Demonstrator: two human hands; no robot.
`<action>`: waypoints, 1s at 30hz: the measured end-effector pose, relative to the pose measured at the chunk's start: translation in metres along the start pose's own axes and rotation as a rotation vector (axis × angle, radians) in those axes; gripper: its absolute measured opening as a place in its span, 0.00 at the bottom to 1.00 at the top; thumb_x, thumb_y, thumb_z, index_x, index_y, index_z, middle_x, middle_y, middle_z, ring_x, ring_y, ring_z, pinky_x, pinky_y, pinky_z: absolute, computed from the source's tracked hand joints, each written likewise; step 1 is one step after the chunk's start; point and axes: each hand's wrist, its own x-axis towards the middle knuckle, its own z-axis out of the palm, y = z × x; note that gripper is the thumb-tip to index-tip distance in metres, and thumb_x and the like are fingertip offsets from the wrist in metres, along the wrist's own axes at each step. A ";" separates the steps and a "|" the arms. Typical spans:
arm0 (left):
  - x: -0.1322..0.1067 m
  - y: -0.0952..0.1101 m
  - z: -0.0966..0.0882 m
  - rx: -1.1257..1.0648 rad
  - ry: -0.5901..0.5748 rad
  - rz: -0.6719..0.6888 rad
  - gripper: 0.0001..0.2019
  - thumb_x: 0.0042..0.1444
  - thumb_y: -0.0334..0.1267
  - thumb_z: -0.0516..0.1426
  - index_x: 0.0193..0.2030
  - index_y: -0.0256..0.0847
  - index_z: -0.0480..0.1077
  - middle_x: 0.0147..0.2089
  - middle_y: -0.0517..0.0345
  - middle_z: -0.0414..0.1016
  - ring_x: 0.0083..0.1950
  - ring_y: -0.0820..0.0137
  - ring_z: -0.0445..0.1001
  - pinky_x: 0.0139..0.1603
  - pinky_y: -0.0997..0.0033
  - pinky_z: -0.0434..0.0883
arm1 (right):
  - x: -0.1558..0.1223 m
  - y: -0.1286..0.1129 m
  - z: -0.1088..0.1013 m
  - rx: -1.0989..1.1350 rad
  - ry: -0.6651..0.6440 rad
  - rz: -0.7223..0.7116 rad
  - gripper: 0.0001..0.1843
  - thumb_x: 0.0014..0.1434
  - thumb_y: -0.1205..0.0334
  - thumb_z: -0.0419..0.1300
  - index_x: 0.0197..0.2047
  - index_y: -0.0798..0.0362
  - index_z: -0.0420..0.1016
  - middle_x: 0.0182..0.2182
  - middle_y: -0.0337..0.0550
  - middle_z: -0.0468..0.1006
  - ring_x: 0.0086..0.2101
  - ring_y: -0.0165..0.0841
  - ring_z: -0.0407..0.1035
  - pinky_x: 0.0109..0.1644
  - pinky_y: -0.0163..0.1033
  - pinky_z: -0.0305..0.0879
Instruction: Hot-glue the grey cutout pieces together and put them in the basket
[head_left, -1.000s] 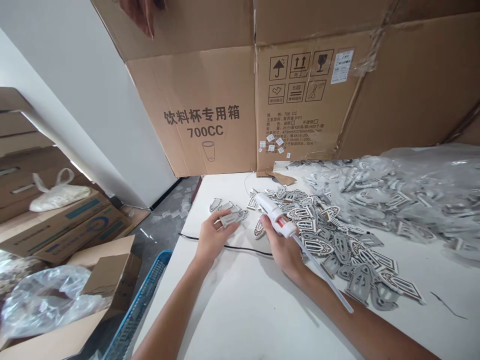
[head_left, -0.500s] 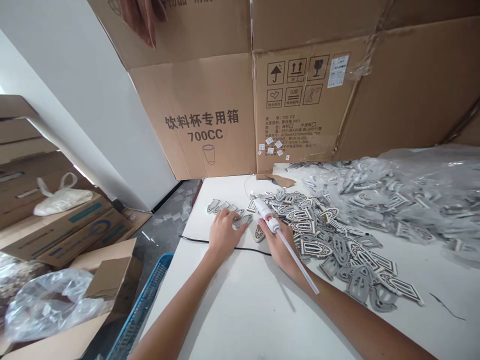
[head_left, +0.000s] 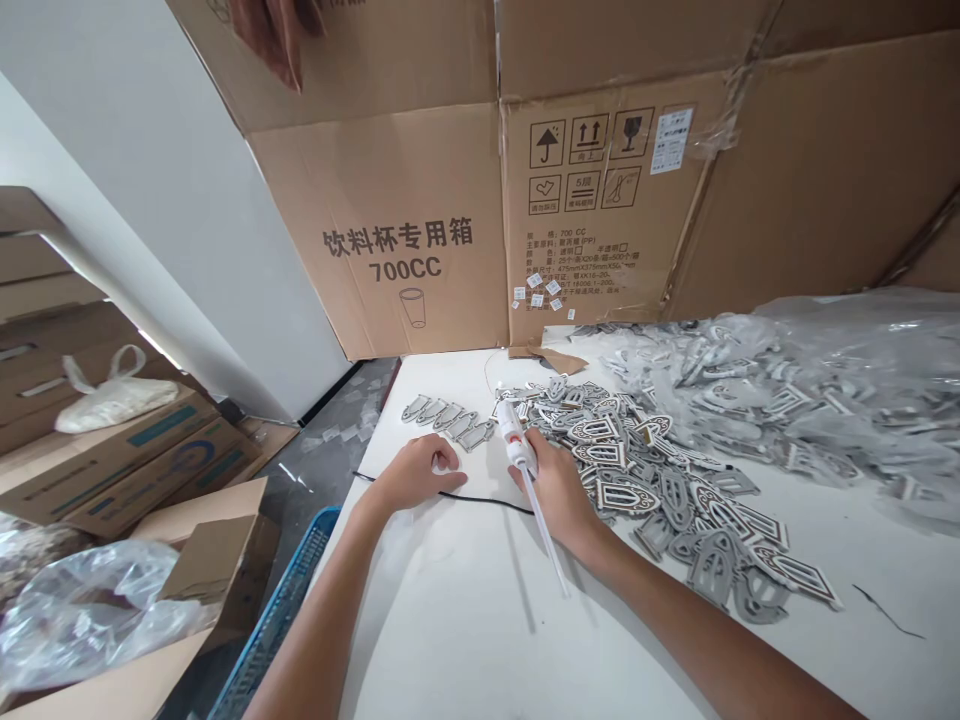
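- Head view: it looks down on a white surface [head_left: 450,620] with both forearms reaching in from the bottom edge.
- The left hand [head_left: 416,474] rests on the surface with its grip loose and fingers lightly curled, holding nothing. It lies over a black cord [head_left: 480,500] and sits just below a short slanted row of small arched pieces [head_left: 448,416], gray with white trim.
- The right hand [head_left: 559,490] has its grip closed around a slim white glue gun [head_left: 514,440]. The tip of the glue gun points away from the person, toward the near edge of a big loose pile of matching pieces [head_left: 637,480], and is almost touching it.
- A long clear glue stick [head_left: 546,540] runs from the back of the glue gun toward the person, angled down over the surface.
- Beyond the pile, a clear plastic bag [head_left: 847,390] lies open and spills more pieces.
- Behind the surface stands a large cardboard carton [head_left: 405,270], printed "700CC" with a cup drawing.
- Down to the left, on the floor, are a blue plastic basket [head_left: 277,610], stacked cartons [head_left: 112,470] and a crumpled plastic bag [head_left: 82,620].
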 end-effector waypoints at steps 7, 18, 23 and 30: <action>0.002 0.009 0.008 -0.301 0.013 0.006 0.13 0.57 0.52 0.66 0.32 0.45 0.76 0.30 0.59 0.78 0.32 0.68 0.73 0.35 0.69 0.69 | 0.005 0.008 0.000 0.015 0.023 0.024 0.17 0.54 0.64 0.66 0.43 0.46 0.63 0.32 0.36 0.76 0.32 0.38 0.71 0.36 0.38 0.59; 0.008 0.023 0.009 -0.676 0.462 -0.130 0.20 0.53 0.55 0.71 0.38 0.41 0.74 0.32 0.58 0.77 0.30 0.71 0.74 0.31 0.73 0.71 | 0.005 0.011 0.002 -0.076 0.031 -0.009 0.17 0.53 0.68 0.66 0.42 0.48 0.63 0.42 0.46 0.75 0.42 0.44 0.73 0.46 0.45 0.68; 0.011 0.020 0.011 -0.769 0.576 -0.121 0.22 0.51 0.55 0.72 0.39 0.40 0.74 0.34 0.58 0.76 0.30 0.73 0.74 0.29 0.74 0.70 | 0.001 0.012 0.005 -0.108 0.040 -0.067 0.10 0.61 0.71 0.58 0.44 0.49 0.65 0.38 0.45 0.77 0.37 0.42 0.73 0.40 0.41 0.64; 0.009 0.025 0.011 -0.832 0.527 -0.127 0.22 0.49 0.54 0.72 0.40 0.40 0.76 0.37 0.56 0.79 0.31 0.69 0.80 0.33 0.68 0.78 | 0.003 -0.003 -0.005 0.054 0.198 -0.057 0.06 0.69 0.63 0.54 0.38 0.48 0.66 0.31 0.39 0.75 0.31 0.36 0.69 0.36 0.39 0.61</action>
